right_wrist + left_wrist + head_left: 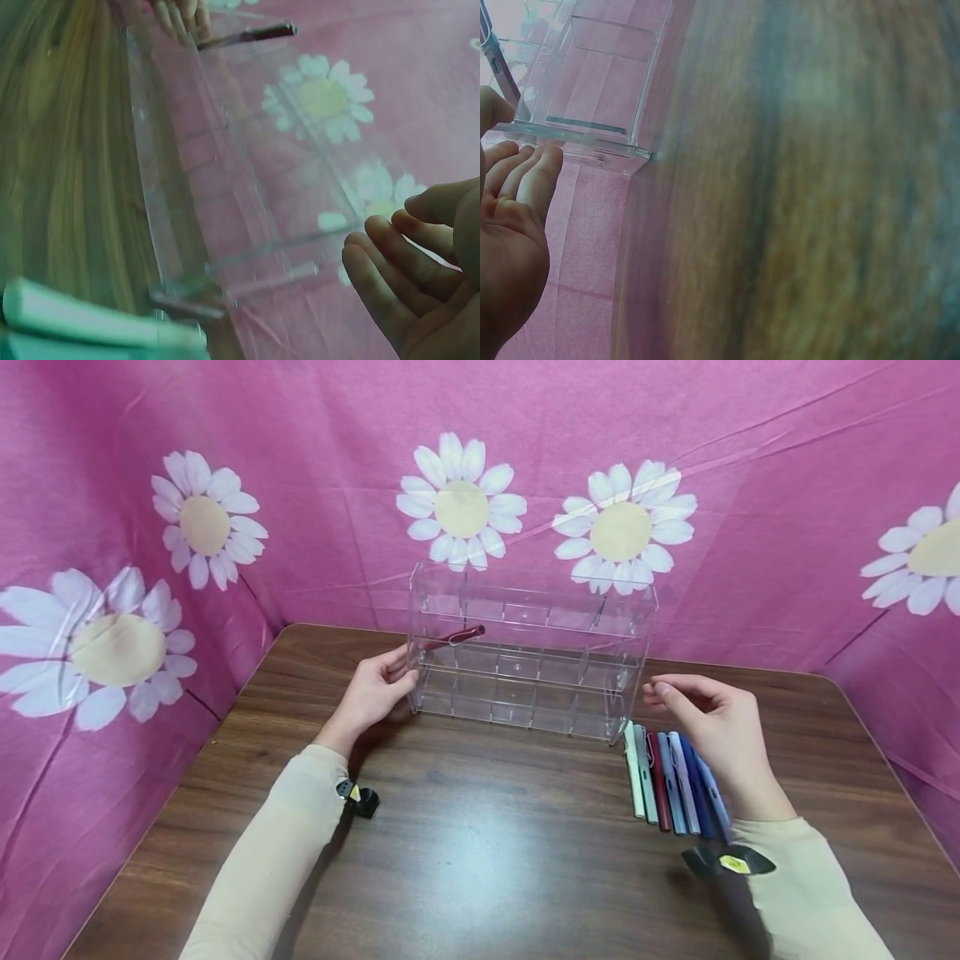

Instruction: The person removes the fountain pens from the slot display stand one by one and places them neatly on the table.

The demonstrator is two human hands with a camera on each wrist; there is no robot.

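A clear acrylic display rack (517,693) with several compartments stands on the table. My left hand (375,685) grips its left side panel, thumb on one face and fingers on the other, as the left wrist view also shows. A dark red pen (457,637) lies in the rack at the left, its end tilted up toward the right. My right hand (712,727) hovers just off the rack's right end, fingers loosely bent, with nothing in them. Below it, several pens lie side by side, among them a mint green pen (633,772), another dark red pen (660,785) and a dark blue pen (697,789).
The brown wooden table (465,860) reaches back to a pink cloth (337,510) with white daisies, which hangs behind and at both sides. Black straps with yellow marks sit on both sleeved wrists.
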